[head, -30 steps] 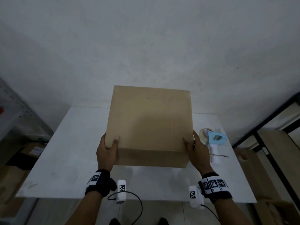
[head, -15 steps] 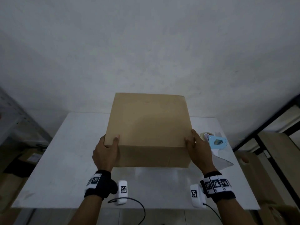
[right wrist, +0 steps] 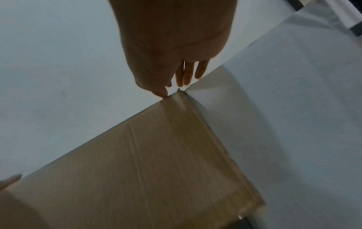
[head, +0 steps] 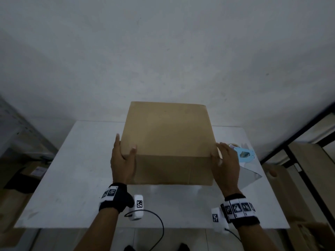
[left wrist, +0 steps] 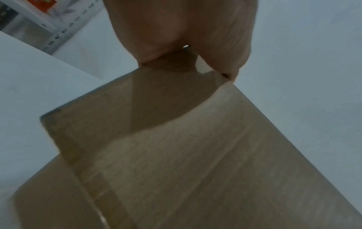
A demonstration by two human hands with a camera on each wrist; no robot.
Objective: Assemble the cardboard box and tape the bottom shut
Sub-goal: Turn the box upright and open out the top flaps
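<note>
A plain brown cardboard box (head: 167,140), squared up with a closed face uppermost, sat at the middle of a white table (head: 72,178), directly in front of the person and between both hands. The left hand (head: 123,160) clasped the near left corner, thumb on the top face and fingers down the side; the right hand (head: 225,165) lay flat and straight-fingered against the near right corner, gripping nothing. The box looked roughly square, with neither hand plainly nearer. A blue-and-white tape dispenser (head: 243,153) lay just beyond the right hand, which seemed better placed to fetch it. No tape seam showed on the top face.
</note>
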